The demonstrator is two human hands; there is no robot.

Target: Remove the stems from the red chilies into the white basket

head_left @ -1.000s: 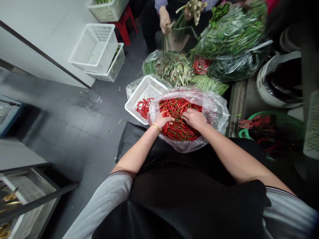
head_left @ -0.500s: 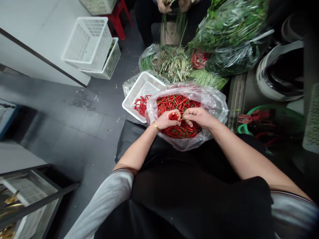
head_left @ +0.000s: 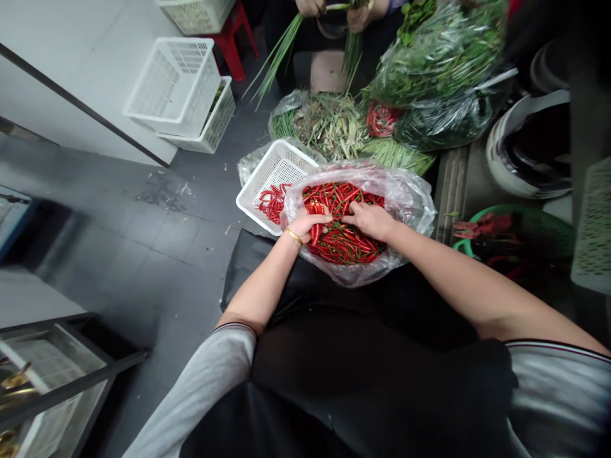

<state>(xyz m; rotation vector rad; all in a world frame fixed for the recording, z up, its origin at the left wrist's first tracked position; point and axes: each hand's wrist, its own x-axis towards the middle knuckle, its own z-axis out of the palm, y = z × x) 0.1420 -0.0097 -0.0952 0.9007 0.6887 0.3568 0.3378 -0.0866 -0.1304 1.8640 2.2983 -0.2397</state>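
Centre frame, our left hand [head_left: 303, 226] clamps some chilies [head_left: 313, 208] over the open bag [head_left: 411, 191]; whether our right hand's [head_left: 373, 220] grip is closed, we cannot tell. The basket [head_left: 279, 165], left of centre, holds few; most, we judge, are left in the bag.

Between ten and eleven o'clock stand three crates [head_left: 203, 98] and one stool [head_left: 231, 52], two co-worker's hands [head_left: 359, 19] at twelve, one green tub [head_left: 548, 230] at three, one chilli bag [head_left: 410, 194] and two wearer's hands [head_left: 370, 219] centrally.
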